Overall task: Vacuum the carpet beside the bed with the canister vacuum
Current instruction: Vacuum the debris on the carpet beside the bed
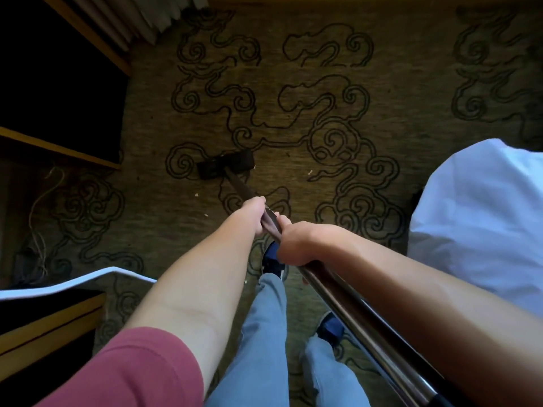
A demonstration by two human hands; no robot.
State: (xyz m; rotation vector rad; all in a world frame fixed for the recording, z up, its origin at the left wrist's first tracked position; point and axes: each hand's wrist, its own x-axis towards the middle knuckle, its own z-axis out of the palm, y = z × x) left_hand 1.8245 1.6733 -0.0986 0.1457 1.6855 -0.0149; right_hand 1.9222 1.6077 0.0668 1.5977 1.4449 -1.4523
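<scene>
A dark vacuum floor head [225, 164] lies flat on the olive carpet [323, 118] with dark cloud scrolls. A metal wand [346, 304] runs from it back toward me, lower right. My left hand [253, 212] grips the wand further down its length. My right hand [293, 245] grips it just behind, closer to me. Small pale crumbs [310, 172] lie on the carpet near the head. The canister itself is out of view.
The white-sheeted bed [482, 218] fills the right side. A dark wooden cabinet [58, 92] stands at the left, with loose cords [44, 201] on the floor below it. A wooden unit with a white edge [53, 312] sits lower left. My jeans-clad legs and blue shoes [271, 259] stand below the hands.
</scene>
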